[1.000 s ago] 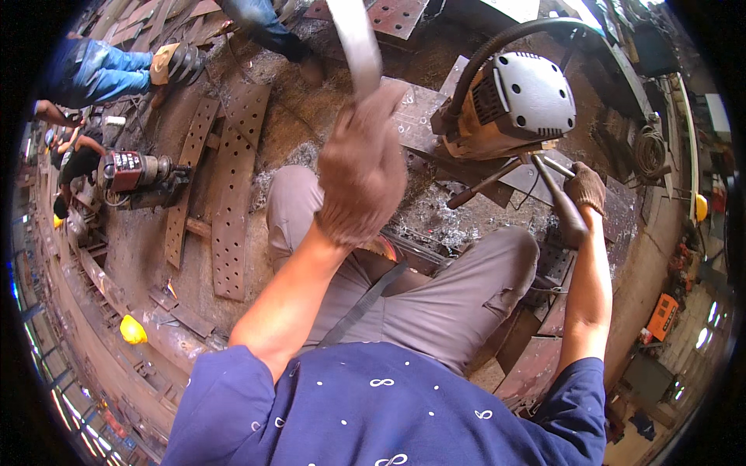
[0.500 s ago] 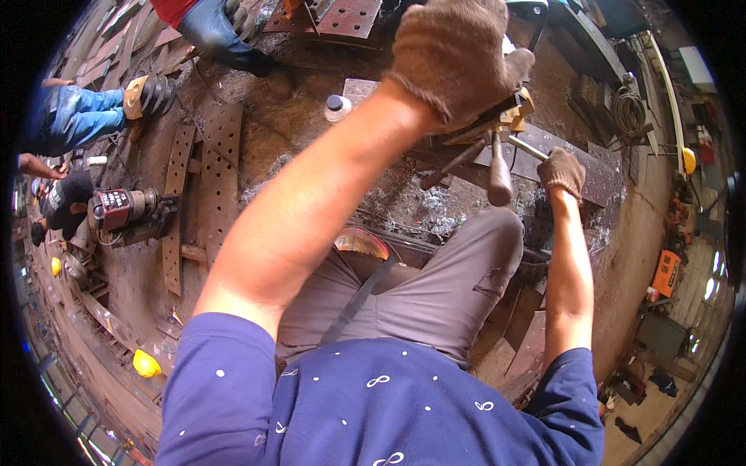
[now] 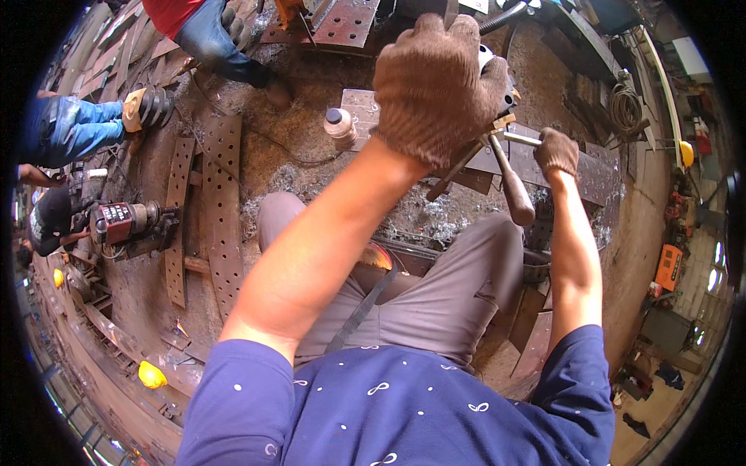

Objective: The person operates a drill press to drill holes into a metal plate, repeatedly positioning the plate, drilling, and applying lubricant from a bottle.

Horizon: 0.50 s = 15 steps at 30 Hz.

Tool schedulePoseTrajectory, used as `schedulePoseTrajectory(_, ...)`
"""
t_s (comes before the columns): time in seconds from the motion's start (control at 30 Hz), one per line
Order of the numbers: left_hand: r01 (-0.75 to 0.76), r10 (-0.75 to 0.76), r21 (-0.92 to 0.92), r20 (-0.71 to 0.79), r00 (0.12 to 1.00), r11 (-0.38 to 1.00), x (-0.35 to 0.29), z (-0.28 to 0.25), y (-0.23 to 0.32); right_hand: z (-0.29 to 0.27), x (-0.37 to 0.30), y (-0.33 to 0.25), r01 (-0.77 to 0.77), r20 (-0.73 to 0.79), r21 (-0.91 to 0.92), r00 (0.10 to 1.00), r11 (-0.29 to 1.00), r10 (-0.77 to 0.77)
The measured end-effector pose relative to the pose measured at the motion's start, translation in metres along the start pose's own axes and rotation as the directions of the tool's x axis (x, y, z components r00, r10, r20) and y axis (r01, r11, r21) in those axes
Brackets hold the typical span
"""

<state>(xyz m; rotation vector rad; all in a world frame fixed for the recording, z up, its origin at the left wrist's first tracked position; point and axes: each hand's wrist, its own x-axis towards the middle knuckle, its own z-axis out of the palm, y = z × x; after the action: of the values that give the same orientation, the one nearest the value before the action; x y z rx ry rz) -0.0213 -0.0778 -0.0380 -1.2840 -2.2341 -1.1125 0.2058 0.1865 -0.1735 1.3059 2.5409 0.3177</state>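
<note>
My left hand, in a brown knitted glove, is closed over the top of a drill, fingers curled forward and thumb to the right. The glove hides most of the drill's body. My right hand, gloved alike, is wrapped round the end of a pale metal lever. That lever runs left to a brass-coloured hub. From the hub a spoke handle with a dark grip slants down toward my right knee. Below it lies a steel plate strewn with shavings.
A dark-capped bottle stands left of my left hand. Long perforated steel plates lie on the left, beside another drill. People in jeans are at the upper left. A coiled cable and an orange box are at right.
My left hand has shifted left and slightly down, still over the drill. The dark-gripped handle has swung to the right and down. My left knee has come into view.
</note>
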Motion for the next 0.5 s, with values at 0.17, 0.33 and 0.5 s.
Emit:
schedulePoseTrajectory(0.17, -0.023, 0.019, -0.067, -0.061, 0.998, 0.998, 0.014, -0.01, 0.006, -0.004, -0.001, -0.002, 0.002, -0.081, -0.023, 0.997, 1.0, -0.004)
schedulePoseTrajectory(0.33, -0.045, 0.117, -0.252, 0.281, 0.953, 0.967, 0.086, -0.016, -0.055, 0.021, -0.067, -0.058, -0.128, 0.034, 0.214, 0.992, 0.968, 0.124)
schedulePoseTrajectory(0.5, -0.145, 0.197, -0.182, 0.311, 0.93, 0.972, 0.104, -0.009, -0.071, 0.014, -0.078, -0.089, -0.161, 0.185, 0.268, 0.976, 0.95, 0.113)
